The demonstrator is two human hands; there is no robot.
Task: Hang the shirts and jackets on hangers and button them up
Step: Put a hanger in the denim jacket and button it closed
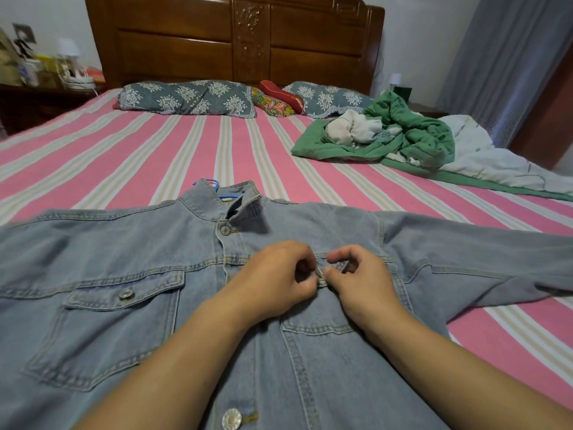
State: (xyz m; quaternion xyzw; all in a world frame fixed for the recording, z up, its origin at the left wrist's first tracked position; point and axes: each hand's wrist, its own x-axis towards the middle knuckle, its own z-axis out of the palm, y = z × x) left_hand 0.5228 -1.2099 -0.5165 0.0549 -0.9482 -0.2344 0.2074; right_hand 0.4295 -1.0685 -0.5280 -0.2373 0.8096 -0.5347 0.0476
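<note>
Nearest the camera, a metal button [231, 419] low on the denim jacket [108, 321] sits on the placket, and whether it is fastened cannot be told. Above it, both hands meet at chest height on the jacket's front. The left hand [273, 280] has its fingers curled, pinching the placket edge; the right hand [356, 274] pinches the opposite edge, with a small metal button [319, 272] showing between the two thumbs. This looks like the second button from the collar being worked through its hole.

To do it well, I would keep the buttonhole edge taut with one hand, tilt the button on its edge with the other, and push it through in one slide; stiff denim is likely to resist, so the cloth around the hole should stay flat and unbunched.

The jacket is pale blue, lying face up and spread flat on the pink striped bed [139, 144], sleeves out to either side. Left of the hands is a flapped chest pocket with its own button [126, 294]. Beyond the hands the top button [225, 230] appears closed, and a blue hanger [214, 183] hook pokes out of the collar. Farther off, right of the jacket, a green garment [415, 135] lies crumpled, not yet hung.
</note>
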